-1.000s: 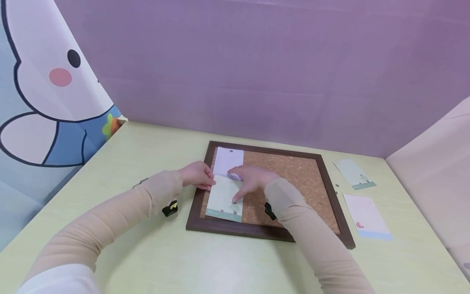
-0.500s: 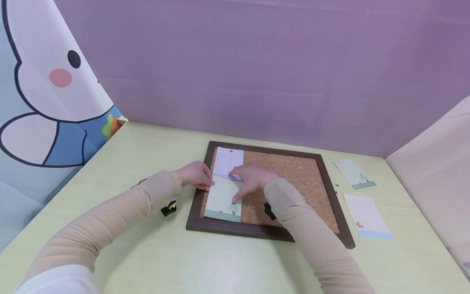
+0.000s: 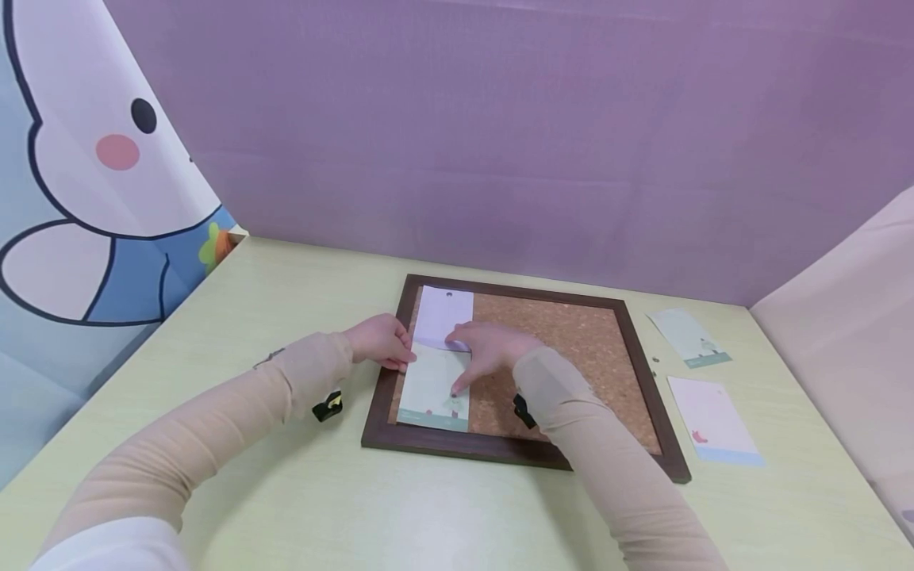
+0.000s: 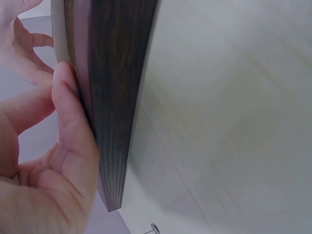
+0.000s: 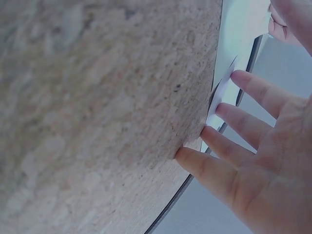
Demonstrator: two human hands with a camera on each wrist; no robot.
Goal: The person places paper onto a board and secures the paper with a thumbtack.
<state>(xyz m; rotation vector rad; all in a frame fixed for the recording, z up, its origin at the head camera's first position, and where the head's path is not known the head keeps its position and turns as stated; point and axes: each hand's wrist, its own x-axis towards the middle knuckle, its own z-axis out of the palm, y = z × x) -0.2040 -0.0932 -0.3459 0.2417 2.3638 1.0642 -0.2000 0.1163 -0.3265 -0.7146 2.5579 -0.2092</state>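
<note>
In the head view, a green-edged note sheet (image 3: 432, 390) lies on the left side of a dark-framed corkboard (image 3: 557, 373). It meets a lilac note sheet (image 3: 437, 313), which has a small dark tack near its top. My left hand (image 3: 380, 339) pinches the green-edged sheet's left edge between thumb and finger, beside the wooden frame (image 4: 114, 92). Spread across the two sheets is my right hand (image 3: 493, 349). Its fingertips touch the lilac sheet and the cork, and the thumb rests on the green-edged sheet. In the right wrist view those fingers (image 5: 253, 117) are straight.
Right of the board lie another green-edged sheet (image 3: 689, 337) and a blue-edged sheet (image 3: 716, 420). Small dark tacks (image 3: 654, 360) sit between them and the frame. A purple cloth (image 3: 500, 143) stands behind the pale table (image 3: 414, 515).
The green-edged sheet has shifted slightly left, together with my left hand. My right hand has stayed almost in place.
</note>
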